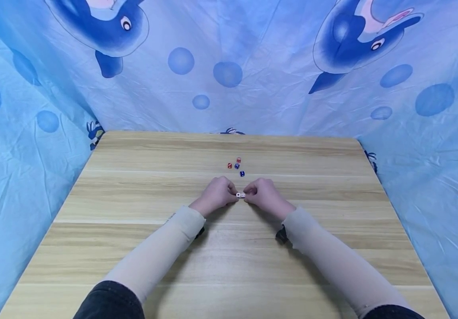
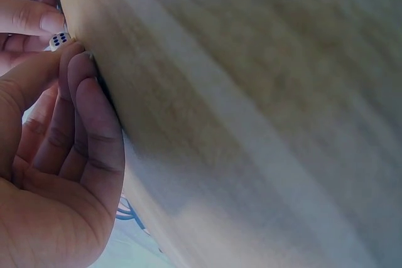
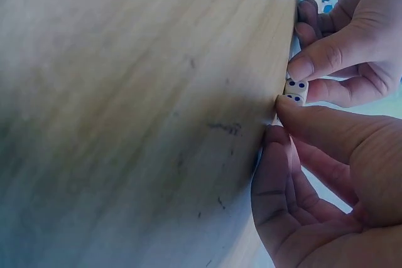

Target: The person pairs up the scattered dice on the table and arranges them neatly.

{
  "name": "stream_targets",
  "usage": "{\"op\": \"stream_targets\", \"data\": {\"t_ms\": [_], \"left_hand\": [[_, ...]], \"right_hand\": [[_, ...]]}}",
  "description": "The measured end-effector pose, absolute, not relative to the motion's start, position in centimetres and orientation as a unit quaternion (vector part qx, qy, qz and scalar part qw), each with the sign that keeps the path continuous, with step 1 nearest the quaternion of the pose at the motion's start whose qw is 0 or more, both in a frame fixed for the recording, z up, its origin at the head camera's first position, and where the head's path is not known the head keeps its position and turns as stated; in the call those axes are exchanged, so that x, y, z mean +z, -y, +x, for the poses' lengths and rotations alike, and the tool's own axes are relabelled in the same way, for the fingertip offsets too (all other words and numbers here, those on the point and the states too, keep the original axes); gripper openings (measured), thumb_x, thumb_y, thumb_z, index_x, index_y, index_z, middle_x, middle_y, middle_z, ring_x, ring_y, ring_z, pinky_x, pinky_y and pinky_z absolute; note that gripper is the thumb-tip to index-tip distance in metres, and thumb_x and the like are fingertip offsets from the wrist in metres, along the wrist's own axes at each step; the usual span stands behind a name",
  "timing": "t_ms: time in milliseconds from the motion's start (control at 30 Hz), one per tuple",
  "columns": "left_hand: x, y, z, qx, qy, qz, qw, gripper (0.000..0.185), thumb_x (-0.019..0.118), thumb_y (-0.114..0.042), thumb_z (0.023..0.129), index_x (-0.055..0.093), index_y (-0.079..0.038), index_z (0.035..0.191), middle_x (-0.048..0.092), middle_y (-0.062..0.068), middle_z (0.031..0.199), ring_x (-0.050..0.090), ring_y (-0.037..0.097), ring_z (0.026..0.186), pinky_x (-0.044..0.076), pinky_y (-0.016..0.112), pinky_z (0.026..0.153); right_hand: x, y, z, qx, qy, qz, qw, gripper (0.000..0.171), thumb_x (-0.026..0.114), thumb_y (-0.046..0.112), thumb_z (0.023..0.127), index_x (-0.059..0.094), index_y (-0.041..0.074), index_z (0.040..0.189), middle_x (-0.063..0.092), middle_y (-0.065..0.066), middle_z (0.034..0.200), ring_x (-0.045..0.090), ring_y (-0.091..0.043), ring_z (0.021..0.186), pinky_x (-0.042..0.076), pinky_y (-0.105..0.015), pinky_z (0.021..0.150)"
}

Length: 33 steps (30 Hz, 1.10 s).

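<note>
Partly behind fingertips, white dice

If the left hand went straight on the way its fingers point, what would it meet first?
Holding the left white die, the left hand would likely meet the right white die first, pinched by the right hand; any gap between the dice is too small to judge.

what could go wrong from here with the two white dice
The left hand and right hand pinch two white dice side by side; uneven pressure might twist or pop one loose. If a hand slips forward, it could knock the nearer blue die.
</note>
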<state>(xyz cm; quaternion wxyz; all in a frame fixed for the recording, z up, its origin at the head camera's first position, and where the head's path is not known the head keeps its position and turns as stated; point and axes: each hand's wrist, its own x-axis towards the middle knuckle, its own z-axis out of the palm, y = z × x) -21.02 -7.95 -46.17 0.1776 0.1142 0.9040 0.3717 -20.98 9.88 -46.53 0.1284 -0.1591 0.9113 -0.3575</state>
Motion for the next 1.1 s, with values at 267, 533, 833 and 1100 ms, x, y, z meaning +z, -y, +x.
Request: {"op": "stream_targets", "data": {"t_ms": [267,533,833,1100], "left_hand": [[-46.10,7.88,-20.98,0.374,-0.904,0.114,0.173,0.007,0.075,-0.013,0.072,0.070,-0.011,0.077,0.064,0.000,0.065,0.061,0.019,0.054,0.049,0.026,0.046],[-46.16,7.98,-21.06,0.372,-0.904,0.115,0.175,0.007,0.075,-0.013,0.073,0.070,-0.012,0.077,0.063,-0.001,0.065,0.061,0.019,0.054,0.049,0.026,0.045],[-46.08,8.04,-20.96,0.372,-0.905,0.115,0.174,0.009,0.076,-0.013,0.072,0.070,-0.012,0.078,0.063,-0.002,0.067,0.060,0.017,0.053,0.049,0.025,0.046],[-46.09,8.01,-20.93,0.373,-0.905,0.121,0.168,0.010,0.076,-0.013,0.071,0.069,-0.011,0.078,0.063,-0.001,0.069,0.059,0.015,0.051,0.049,0.026,0.045]], "right_hand": [[-46.76,-9.94,-20.99,-0.352,-0.913,-0.165,0.121,0.012,0.075,0.011,0.073,0.072,0.014,0.085,0.064,0.006,0.070,0.057,-0.010,0.062,0.047,-0.027,0.058],[-46.86,-9.94,-21.06,-0.345,-0.915,-0.176,0.112,0.010,0.075,0.013,0.074,0.072,0.015,0.083,0.063,0.007,0.067,0.056,-0.010,0.059,0.045,-0.028,0.057],[-47.14,-9.97,-21.09,-0.352,-0.913,-0.170,0.116,0.010,0.076,0.016,0.074,0.072,0.017,0.083,0.063,0.009,0.067,0.057,-0.008,0.061,0.045,-0.028,0.059],[-47.14,-10.04,-21.14,-0.359,-0.911,-0.163,0.121,0.011,0.076,0.015,0.073,0.072,0.016,0.083,0.063,0.006,0.066,0.057,-0.010,0.059,0.045,-0.029,0.059]]}}
